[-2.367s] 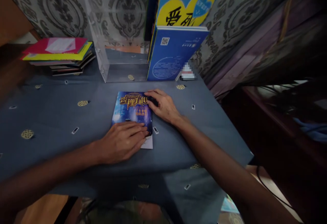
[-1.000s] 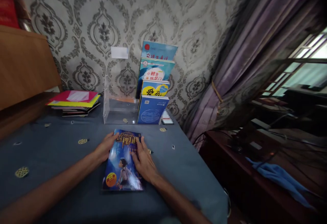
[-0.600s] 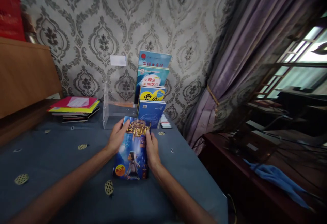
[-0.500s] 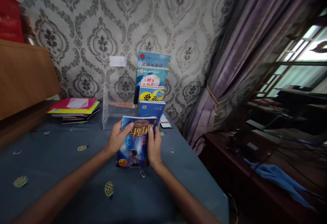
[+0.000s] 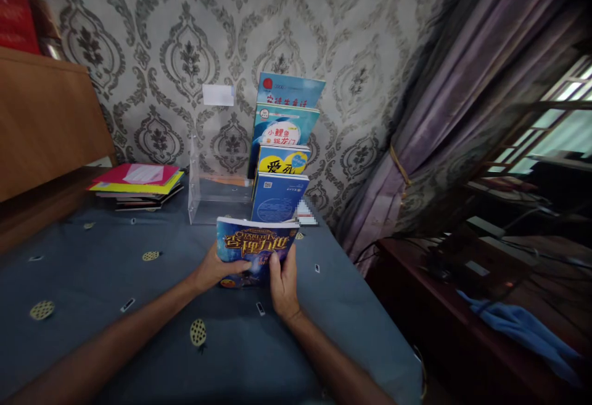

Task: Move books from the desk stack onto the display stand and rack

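Both of my hands hold a dark blue book [image 5: 256, 238] with gold title lettering, its top edge tipped away from upright. My left hand [image 5: 221, 270] grips its left side, thumb across the cover. On its right side, my right hand [image 5: 283, 278] has the thumb on the front and fingers behind, mostly hidden. Just beyond stand books in a stepped row: a blue book [image 5: 279, 198], a yellow-and-blue book [image 5: 283, 160], a teal book [image 5: 287, 122] and a light blue book [image 5: 293, 89] at the back. They rest at the right of a clear acrylic stand [image 5: 193, 192].
A pile of folders and papers [image 5: 139, 184] lies at the back left, near a wooden cabinet [image 5: 46, 121]. The patterned blue tablecloth [image 5: 161, 312] ends at the right. Beyond it is a dark red table [image 5: 402, 282] with cables and a blue cloth [image 5: 518, 328].
The held book has tilted, so its cover looks shorter and its top edge shows more. My left thumb lies lower across the cover. The camera view has shifted slightly.
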Demonstrator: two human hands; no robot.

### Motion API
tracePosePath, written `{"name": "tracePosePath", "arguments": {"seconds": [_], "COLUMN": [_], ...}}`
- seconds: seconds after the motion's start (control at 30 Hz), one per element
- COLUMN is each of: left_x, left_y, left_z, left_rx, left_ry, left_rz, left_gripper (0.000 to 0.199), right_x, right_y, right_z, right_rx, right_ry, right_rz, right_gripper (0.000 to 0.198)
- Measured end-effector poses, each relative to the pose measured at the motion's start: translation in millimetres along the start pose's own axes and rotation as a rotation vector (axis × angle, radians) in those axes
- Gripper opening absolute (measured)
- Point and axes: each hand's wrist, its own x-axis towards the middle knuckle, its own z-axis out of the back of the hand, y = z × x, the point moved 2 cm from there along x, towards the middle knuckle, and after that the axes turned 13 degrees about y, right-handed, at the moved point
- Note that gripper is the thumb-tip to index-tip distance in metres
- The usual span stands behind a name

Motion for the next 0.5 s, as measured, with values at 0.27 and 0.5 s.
{"name": "tracePosePath", "arguments": {"seconds": [0.27, 0.5], "left_x": [-5, -5], "left_y": [21, 18], "left_z": [3, -1], "left_rx": [-0.001, 0.021], "left_ry": [0.013, -0.033], "left_rz": [0.107, 0.053], "left_gripper": [0.062, 0.058], "right_x": [8, 13], "right_y": [-7, -12], "right_z": [6, 8], "right_rx": [0.01, -0.019], "right_ry": [0.051, 0.036], "right_rz": [0.065, 0.087], "right_gripper": [0.039, 0.043]}}
